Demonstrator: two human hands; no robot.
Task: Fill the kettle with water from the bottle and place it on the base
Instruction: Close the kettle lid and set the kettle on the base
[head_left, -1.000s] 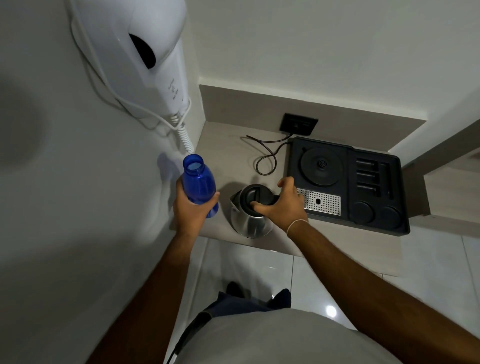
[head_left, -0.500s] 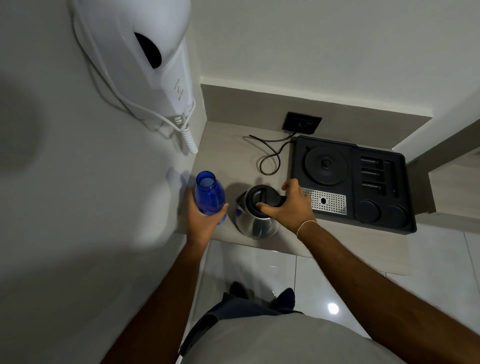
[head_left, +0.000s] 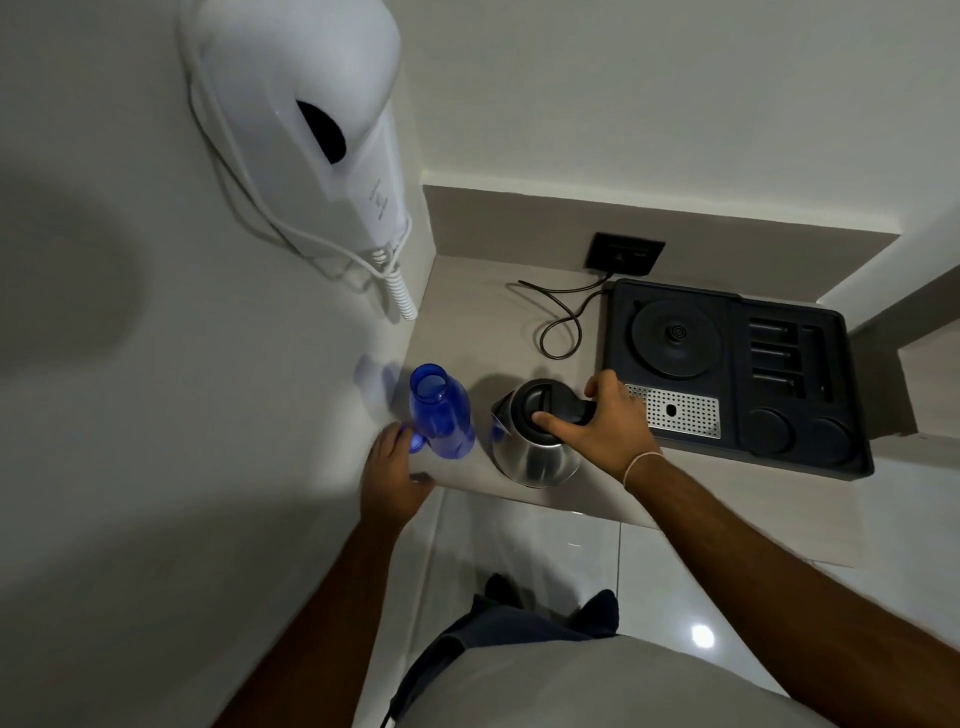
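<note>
Pale beige and narrow, the table (head_left: 467, 312) is sitting in a white-walled corner, with a white wall-mounted hair dryer (head_left: 311, 135) hanging on the side wall and trailing its coiled cord toward the table. Taking the stainless steel kettle with the black lid and handle (head_left: 535, 436) as the landmark: it is standing upright near the table's front edge, its spout pointing toward the side wall. The right hand (head_left: 602, 421) is wrapping around the kettle's black handle, thumb lying across the closed lid, a thin pale band showing at the wrist. Just beside the kettle, on its spout side, the translucent blue plastic bottle (head_left: 439, 415) is standing upright and uncapped on the table, close to the wall. The left hand (head_left: 395, 478) is sitting just in front of the bottle's foot, fingers loosely curled and no longer gripping the bottle; a small blue shape is showing at its fingertips, though whether the hand is holding it I cannot tell. On the kettle's handle side, the black moulded plastic tray (head_left: 737, 457) is lying flat, and the round black kettle base (head_left: 675, 338) is resting in its far corner, well behind the kettle. A black power cord (head_left: 563, 327) is looping behind the kettle up to a dark wall socket (head_left: 626, 253).
</note>
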